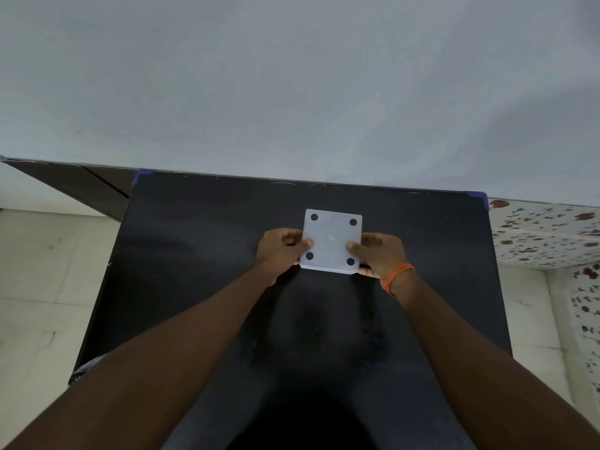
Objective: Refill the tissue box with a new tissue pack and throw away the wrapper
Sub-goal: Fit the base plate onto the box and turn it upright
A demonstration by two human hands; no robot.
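Observation:
A square white tissue box [331, 240] rests upside down near the far middle of the black table [201, 254]. Its flat white underside faces up, with a round black foot at each corner. My left hand [281, 251] grips the box's left side, thumb on the underside. My right hand [380, 251], with an orange band at the wrist, grips the right side the same way. No tissue pack or wrapper is visible.
The table stands against a plain grey wall [292, 92] and has blue tape at its far corners. Pale floor tiles lie to the left. A speckled white surface [545, 232] is to the right.

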